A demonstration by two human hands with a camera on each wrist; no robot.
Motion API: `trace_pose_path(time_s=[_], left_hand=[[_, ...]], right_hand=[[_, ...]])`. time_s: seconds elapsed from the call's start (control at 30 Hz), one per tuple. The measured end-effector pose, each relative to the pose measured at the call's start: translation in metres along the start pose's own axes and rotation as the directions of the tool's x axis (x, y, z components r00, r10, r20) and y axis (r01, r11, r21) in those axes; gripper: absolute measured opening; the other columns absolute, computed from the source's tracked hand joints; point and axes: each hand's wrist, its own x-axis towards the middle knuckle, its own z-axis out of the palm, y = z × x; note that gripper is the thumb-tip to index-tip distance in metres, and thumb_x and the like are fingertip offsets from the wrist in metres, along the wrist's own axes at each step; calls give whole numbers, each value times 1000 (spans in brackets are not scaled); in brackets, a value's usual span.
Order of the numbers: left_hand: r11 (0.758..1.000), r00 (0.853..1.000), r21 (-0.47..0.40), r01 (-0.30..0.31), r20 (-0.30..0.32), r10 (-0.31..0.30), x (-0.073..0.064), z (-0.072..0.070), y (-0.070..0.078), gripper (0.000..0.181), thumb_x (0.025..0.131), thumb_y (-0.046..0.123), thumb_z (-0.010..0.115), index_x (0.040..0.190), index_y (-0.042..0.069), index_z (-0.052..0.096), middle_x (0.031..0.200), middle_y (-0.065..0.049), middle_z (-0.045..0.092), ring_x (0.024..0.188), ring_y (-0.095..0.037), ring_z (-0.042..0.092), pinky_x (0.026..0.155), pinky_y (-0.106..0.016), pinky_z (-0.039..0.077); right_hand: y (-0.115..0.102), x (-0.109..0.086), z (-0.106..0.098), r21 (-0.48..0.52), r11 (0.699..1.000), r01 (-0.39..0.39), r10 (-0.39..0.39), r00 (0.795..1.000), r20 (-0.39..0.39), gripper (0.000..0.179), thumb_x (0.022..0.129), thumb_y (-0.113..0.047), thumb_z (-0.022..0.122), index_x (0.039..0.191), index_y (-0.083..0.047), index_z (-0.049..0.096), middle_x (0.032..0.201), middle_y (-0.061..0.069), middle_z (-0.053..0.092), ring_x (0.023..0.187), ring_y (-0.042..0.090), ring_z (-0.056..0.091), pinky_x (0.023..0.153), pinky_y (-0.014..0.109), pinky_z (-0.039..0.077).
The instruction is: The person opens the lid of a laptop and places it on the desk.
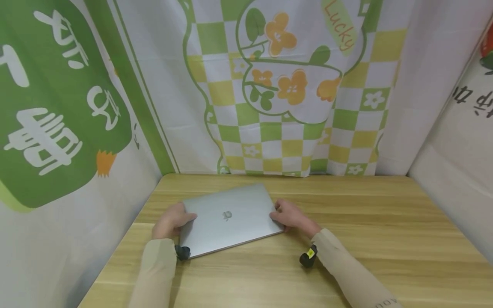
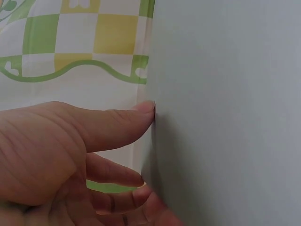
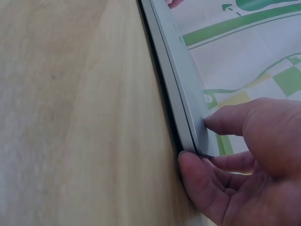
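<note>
A closed silver laptop (image 1: 239,226) with a logo on its lid lies at a slant over the wooden table, its near edge running up toward the right. The left hand (image 1: 174,220) grips its left side, thumb on the lid and fingers at the underside; the left wrist view shows the thumb tip (image 2: 146,107) pressed at the laptop's edge. On the opposite side the right hand (image 1: 288,214) pinches the laptop near its right corner. In the right wrist view the thumb (image 3: 225,120) lies on the lid, with fingertips (image 3: 190,162) under the base.
The wooden table (image 1: 366,239) reaches back to a hanging cloth (image 1: 269,141) with green and yellow checks. Printed cloths also hang at the left (image 1: 50,171) and right (image 1: 458,171). Small black cameras (image 1: 308,258) sit at both wrists.
</note>
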Motion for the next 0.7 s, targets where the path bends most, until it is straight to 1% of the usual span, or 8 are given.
trace_pose_path(time_s=[0.13, 0.23, 0.37, 0.47, 0.57, 0.7], left_hand=[[1000, 1000, -16, -1, -1, 1, 1, 2, 3, 33, 93, 24, 64, 99, -7, 54, 78, -10, 49, 70, -22, 53, 53, -29, 53], [1000, 1000, -23, 0, -3, 0, 0, 3, 6, 36, 93, 24, 64, 104, -8, 52, 80, -12, 50, 71, -23, 54, 53, -29, 53], [1000, 1000, -7, -2, -5, 2, 0, 4, 9, 40, 94, 25, 63, 110, -9, 50, 83, -15, 52, 71, -24, 55, 53, -30, 53], [1000, 1000, 12, -8, -9, 8, 0, 5, 11, 38, 94, 25, 63, 108, -9, 52, 81, -14, 53, 69, -24, 56, 51, -29, 53], [1000, 1000, 21, -11, -13, 12, -2, 7, 14, 33, 93, 26, 63, 99, -6, 54, 76, -11, 51, 65, -22, 55, 49, -27, 52], [1000, 1000, 16, -8, -9, 8, -2, 10, 18, 30, 93, 26, 64, 93, -3, 55, 74, -9, 49, 65, -21, 54, 49, -28, 51]], right_hand=[[3, -2, -2, -4, 1000, 14, -14, 1000, 7, 31, 94, -22, 63, 115, -1, 56, 85, 12, 61, 55, 19, 57, 43, 28, 53], [5, -4, -5, -8, 1000, 23, -23, 1000, 13, 30, 95, -22, 63, 114, -1, 56, 83, 11, 59, 55, 18, 56, 44, 28, 53], [6, -7, -7, 0, 1000, 22, -22, 1000, 15, 28, 95, -23, 62, 113, -2, 55, 84, 11, 60, 55, 18, 56, 44, 28, 52], [9, -8, -7, 6, 1000, 15, -15, 1000, 16, 27, 95, -23, 63, 111, -4, 55, 87, 11, 60, 55, 17, 55, 44, 27, 52], [11, -10, -8, 9, 1000, 5, -5, 1000, 20, 25, 95, -24, 63, 110, -5, 54, 88, 11, 59, 55, 17, 55, 44, 27, 51], [12, -15, -11, 13, 1000, -1, 1, 1000, 24, 25, 94, -23, 63, 110, -6, 54, 85, 10, 59, 58, 18, 55, 44, 28, 51]])
